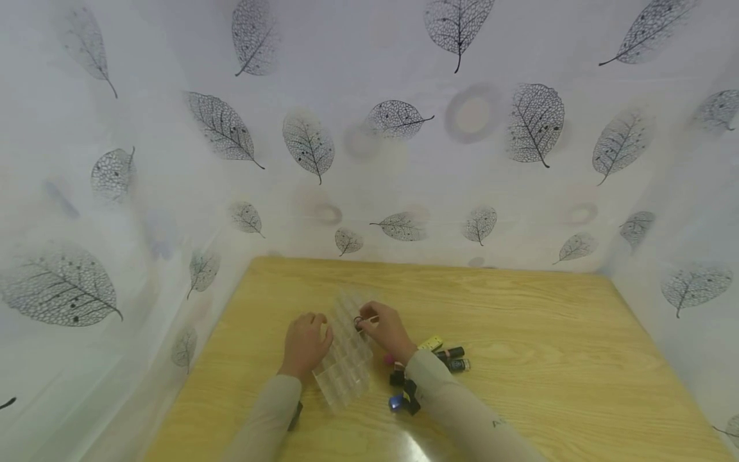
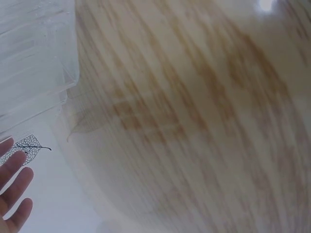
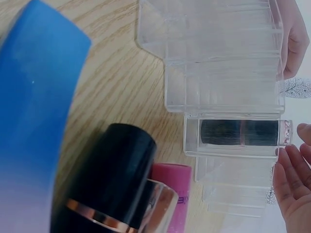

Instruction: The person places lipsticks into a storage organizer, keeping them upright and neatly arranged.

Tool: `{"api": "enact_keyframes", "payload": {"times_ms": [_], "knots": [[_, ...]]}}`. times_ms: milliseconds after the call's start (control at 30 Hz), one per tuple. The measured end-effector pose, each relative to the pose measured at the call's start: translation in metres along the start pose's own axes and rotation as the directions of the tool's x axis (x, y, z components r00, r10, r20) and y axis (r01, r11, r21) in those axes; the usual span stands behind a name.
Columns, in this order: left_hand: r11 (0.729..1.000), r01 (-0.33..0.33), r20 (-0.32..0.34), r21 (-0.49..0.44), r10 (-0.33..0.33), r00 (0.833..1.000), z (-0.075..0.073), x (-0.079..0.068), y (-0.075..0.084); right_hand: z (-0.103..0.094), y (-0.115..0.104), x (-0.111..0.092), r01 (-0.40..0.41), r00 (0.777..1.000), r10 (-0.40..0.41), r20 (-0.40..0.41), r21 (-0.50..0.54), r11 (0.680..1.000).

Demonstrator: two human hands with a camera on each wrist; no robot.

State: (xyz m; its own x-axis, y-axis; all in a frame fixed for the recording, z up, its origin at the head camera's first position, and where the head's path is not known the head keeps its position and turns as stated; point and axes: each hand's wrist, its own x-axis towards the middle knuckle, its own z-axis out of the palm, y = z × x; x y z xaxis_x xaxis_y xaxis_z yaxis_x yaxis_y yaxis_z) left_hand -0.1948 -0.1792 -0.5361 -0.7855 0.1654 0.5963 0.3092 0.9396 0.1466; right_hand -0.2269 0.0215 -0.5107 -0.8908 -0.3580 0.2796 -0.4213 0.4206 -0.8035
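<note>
A clear plastic organizer (image 1: 345, 378) with rows of stepped compartments lies slanted on the table between the hands. My right hand (image 1: 385, 328) is at its far right part, pinching the upper end of a dark lipstick tube (image 1: 358, 323). In the right wrist view that lipstick tube (image 3: 238, 132) stands inside one compartment, black with a patterned pinkish end at the fingertips. My left hand (image 1: 306, 343) rests along the organizer's left side. The left wrist view shows its loosely spread fingers (image 2: 17, 187) below the organizer (image 2: 39, 63).
Beside the right forearm lie a yellow item (image 1: 431, 343), several black tubes (image 1: 450, 353) and a blue-ended item (image 1: 397, 402). Close to the right wrist camera are a blue block (image 3: 43, 92), a black tube (image 3: 114, 165) with a copper band and a pink tube (image 3: 177, 194). A leaf-printed curtain (image 1: 404, 173) surrounds the wooden table (image 1: 548, 333).
</note>
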Motion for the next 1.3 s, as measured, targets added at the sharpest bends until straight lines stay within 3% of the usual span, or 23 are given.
{"api": "enact_keyframes", "payload": {"times_ms": [267,567,933,1133,1300], "knots": [[0.999,-0.013,-0.003,0.041,0.013,1.0,0.001,0.0,0.001,-0.007,-0.006,-0.003,-0.001,1.0,0.001,-0.029,0.009,1.0],[0.993,-0.029,-0.014,0.111,0.03,0.999,0.004,0.0,0.001,-0.03,-0.014,-0.016,0.019,0.997,-0.019,-0.072,-0.008,1.0],[0.979,0.029,0.081,0.204,-0.046,0.996,-0.008,0.001,0.012,-0.066,-0.026,-0.053,-0.035,0.995,0.024,-0.1,-0.105,0.994],[0.974,0.036,0.055,0.224,-0.049,0.997,-0.007,-0.001,0.016,-0.079,-0.028,-0.077,-0.061,0.996,0.051,-0.071,-0.155,0.986],[0.978,0.069,0.036,0.195,-0.078,0.996,-0.004,-0.002,0.016,-0.088,-0.016,-0.095,-0.007,1.0,0.002,-0.021,-0.202,0.979]]}}
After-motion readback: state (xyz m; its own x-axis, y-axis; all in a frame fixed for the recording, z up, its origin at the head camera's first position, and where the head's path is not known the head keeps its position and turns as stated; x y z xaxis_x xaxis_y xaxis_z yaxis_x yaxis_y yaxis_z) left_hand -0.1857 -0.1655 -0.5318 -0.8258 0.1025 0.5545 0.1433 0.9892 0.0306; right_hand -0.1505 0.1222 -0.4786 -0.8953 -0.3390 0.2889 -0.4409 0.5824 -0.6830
